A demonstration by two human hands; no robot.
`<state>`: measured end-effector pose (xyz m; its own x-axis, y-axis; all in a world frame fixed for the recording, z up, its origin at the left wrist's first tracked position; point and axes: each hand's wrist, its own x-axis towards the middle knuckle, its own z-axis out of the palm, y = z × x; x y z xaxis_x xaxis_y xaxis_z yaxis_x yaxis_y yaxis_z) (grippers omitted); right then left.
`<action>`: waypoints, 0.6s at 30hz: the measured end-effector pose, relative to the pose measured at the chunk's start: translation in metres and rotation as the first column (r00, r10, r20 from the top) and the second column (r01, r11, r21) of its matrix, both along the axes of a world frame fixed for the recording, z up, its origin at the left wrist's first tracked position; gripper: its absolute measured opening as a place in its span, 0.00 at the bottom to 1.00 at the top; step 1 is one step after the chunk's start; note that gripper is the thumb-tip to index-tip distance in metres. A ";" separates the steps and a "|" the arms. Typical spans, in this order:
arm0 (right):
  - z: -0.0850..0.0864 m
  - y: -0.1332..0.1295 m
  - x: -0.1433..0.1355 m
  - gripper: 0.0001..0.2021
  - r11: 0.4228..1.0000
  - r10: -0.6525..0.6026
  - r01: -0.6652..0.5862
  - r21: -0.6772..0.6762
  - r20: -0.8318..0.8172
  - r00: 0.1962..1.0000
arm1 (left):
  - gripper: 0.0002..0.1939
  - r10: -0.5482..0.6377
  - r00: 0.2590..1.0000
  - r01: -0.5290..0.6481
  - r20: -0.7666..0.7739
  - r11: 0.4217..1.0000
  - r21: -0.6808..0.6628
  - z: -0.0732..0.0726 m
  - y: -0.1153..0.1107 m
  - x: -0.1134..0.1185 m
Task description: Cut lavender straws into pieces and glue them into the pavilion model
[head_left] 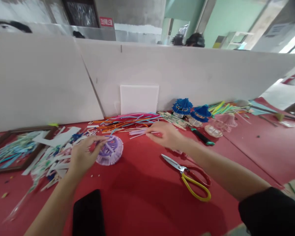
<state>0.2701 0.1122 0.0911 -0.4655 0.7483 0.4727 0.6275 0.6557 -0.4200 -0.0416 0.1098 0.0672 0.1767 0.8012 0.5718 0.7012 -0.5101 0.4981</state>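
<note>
On the red table, a round purple woven piece (112, 152) with a pale fringed edge lies left of centre. My left hand (85, 151) is at its left side, thumb and forefinger closed on its upper edge. Thin lilac strips (137, 132) lie near the back, and my right hand (164, 133) reaches over them, its fingers pinched at their right end. Scissors (182, 167) with one red and one yellow handle lie below my right hand, blades slightly apart.
White and green paper scraps (55, 160) are heaped at left beside a framed tray (27, 165). A black phone (88, 213) lies at front. Coloured sticks (127, 122), blue fringed pieces (182, 106) and a green-black tool (202, 137) line the back. A white partition (186, 70) stands behind.
</note>
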 end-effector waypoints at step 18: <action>-0.068 0.106 0.024 0.16 0.954 0.015 0.160 -0.254 0.572 0.820 | 0.08 -0.024 0.997 0.034 0.070 0.986 -0.161 0.005 -0.008 0.013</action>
